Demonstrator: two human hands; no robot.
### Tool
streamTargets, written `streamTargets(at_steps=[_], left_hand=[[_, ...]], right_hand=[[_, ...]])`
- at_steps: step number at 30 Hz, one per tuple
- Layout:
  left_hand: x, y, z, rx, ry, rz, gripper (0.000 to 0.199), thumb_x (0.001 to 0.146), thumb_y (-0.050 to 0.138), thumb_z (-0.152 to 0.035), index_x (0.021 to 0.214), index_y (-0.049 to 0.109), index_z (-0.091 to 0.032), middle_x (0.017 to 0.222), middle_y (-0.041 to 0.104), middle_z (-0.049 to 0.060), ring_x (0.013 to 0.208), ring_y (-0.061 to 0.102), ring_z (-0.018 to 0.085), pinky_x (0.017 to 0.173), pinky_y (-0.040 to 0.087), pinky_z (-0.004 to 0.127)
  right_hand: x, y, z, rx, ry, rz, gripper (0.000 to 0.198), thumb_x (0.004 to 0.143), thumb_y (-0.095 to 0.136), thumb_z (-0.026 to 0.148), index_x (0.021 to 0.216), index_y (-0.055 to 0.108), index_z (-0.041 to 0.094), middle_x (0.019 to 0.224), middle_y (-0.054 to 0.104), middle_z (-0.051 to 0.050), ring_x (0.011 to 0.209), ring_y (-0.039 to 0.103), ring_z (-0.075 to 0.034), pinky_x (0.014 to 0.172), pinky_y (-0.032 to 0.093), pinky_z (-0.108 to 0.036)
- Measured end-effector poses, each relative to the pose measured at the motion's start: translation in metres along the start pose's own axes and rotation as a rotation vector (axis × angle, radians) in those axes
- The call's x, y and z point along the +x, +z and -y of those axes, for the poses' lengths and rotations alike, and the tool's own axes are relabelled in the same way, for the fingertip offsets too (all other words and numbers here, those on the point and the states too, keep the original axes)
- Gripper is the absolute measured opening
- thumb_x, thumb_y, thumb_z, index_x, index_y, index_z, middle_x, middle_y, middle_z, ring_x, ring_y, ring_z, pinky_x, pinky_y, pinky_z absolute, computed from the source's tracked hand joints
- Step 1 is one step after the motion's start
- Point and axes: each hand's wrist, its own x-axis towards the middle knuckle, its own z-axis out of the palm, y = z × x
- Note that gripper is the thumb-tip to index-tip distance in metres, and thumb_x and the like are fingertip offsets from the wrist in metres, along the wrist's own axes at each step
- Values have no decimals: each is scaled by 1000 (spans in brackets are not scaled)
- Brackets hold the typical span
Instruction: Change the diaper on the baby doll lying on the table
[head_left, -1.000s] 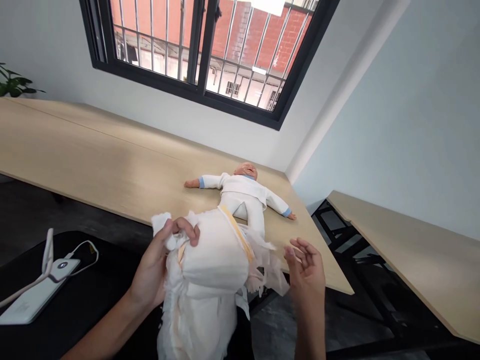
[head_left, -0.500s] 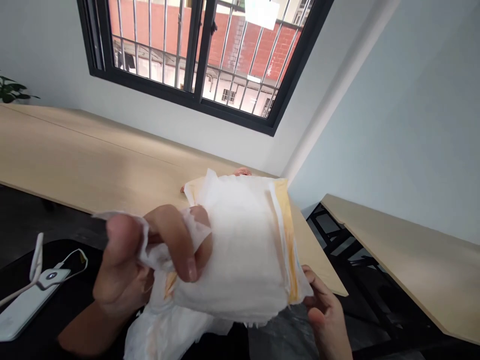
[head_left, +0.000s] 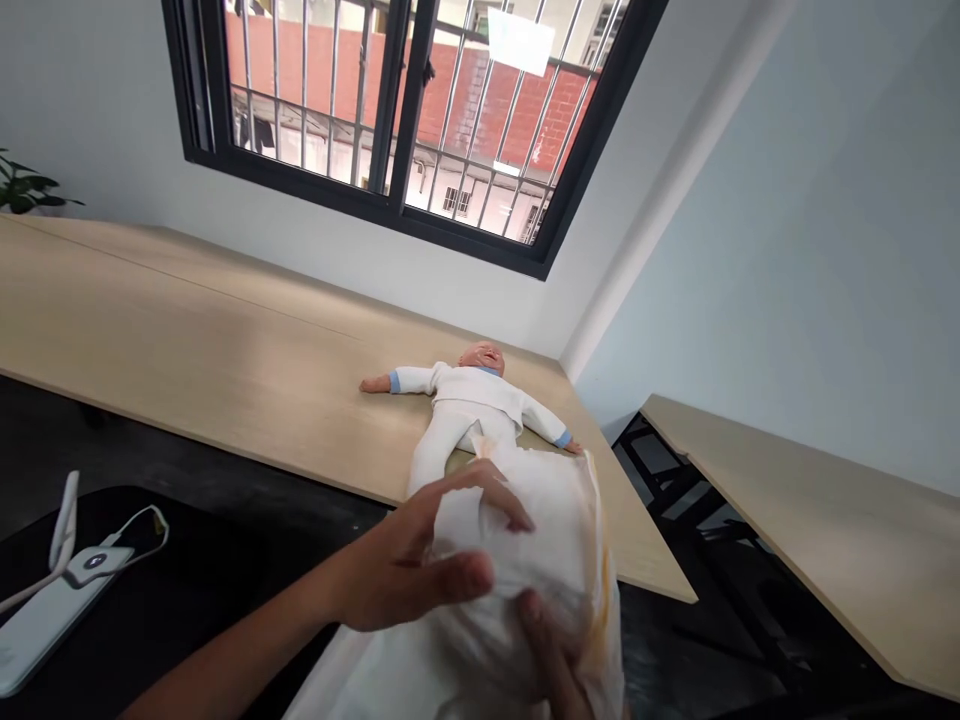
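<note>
A white diaper (head_left: 551,495) with yellow edging is held up in front of me, at the near edge of the table. My left hand (head_left: 420,550) is over its left part, thumb and fingers apart, partly overlapped by white material. Low on the diaper, my right hand (head_left: 551,650) grips it with one digit along the near face; its other fingers are hidden. Beyond the diaper a baby doll (head_left: 476,395) lies on its back, arms spread, in a white outfit with blue cuffs. The diaper covers part of its legs.
The doll lies on a long light wood table (head_left: 225,340) against the wall, under a barred window (head_left: 420,120). Another wood table (head_left: 810,510) stands at the right. A white phone-like device (head_left: 67,620) with a cable rests on a black surface at lower left.
The diaper has moved down and slightly right, uncovering the doll. My left hand has gone right and its pinch has loosened. My right hand has moved left, from the diaper's corner onto its lower face.
</note>
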Motion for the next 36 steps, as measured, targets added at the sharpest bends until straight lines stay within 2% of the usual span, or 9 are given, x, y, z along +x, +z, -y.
streamTargets(at_steps=[3,6,10,15,19,23,29,32,36], left_hand=[[-10,-14,16,105,-103,-197,51,78,63,-58,116,58,-23,112,55,9,99,53,24,86,42,32],[-29,-34,36,228,-333,-409,35,84,58,-51,98,62,-20,85,61,5,78,56,19,72,43,27],[-52,-54,69,357,-605,-400,40,83,56,-55,73,62,-17,65,59,1,59,53,17,58,40,25],[-55,-45,106,-17,-760,-348,55,71,61,-68,76,67,-13,66,64,4,61,57,19,58,43,27],[-53,-24,116,-322,-880,-381,60,69,66,-67,90,68,-11,76,69,7,69,62,20,67,48,29],[-48,-3,110,-695,-836,-432,45,76,71,-51,101,66,-14,90,71,7,78,65,18,72,49,27],[-20,11,99,-1235,-673,-270,41,77,68,-47,107,63,-20,96,70,5,91,65,22,84,46,31],[-7,10,99,-1310,-590,-178,44,78,64,-46,116,55,-26,105,67,4,90,65,22,84,45,35],[8,1,96,-1273,-572,-18,34,74,62,-42,100,54,-23,110,63,10,99,63,30,82,44,42]], right_hand=[[15,-7,4,213,254,-66,81,72,72,55,139,45,16,112,68,-7,97,68,-27,79,59,-33],[48,-21,-2,384,406,-93,84,74,70,54,141,41,12,104,71,-9,85,71,-26,70,61,-33],[80,-28,-21,498,592,56,78,72,76,42,137,46,11,103,71,-9,88,70,-27,73,61,-34],[80,-6,-35,479,628,160,74,72,77,42,134,49,15,107,70,-9,94,69,-25,79,60,-33],[74,11,-34,530,632,230,71,70,79,38,131,51,14,107,70,-9,96,69,-24,81,59,-33],[71,18,-28,576,669,243,68,72,78,36,130,52,13,106,70,-10,94,69,-24,82,59,-33],[70,8,-22,562,655,250,60,74,75,36,126,56,13,105,71,-10,91,70,-24,78,60,-32],[77,-16,-21,530,651,145,61,72,77,35,124,58,12,102,71,-10,87,71,-26,74,60,-34],[90,-48,-16,387,522,-61,60,67,80,29,122,59,15,103,71,-8,83,71,-23,68,60,-29]])
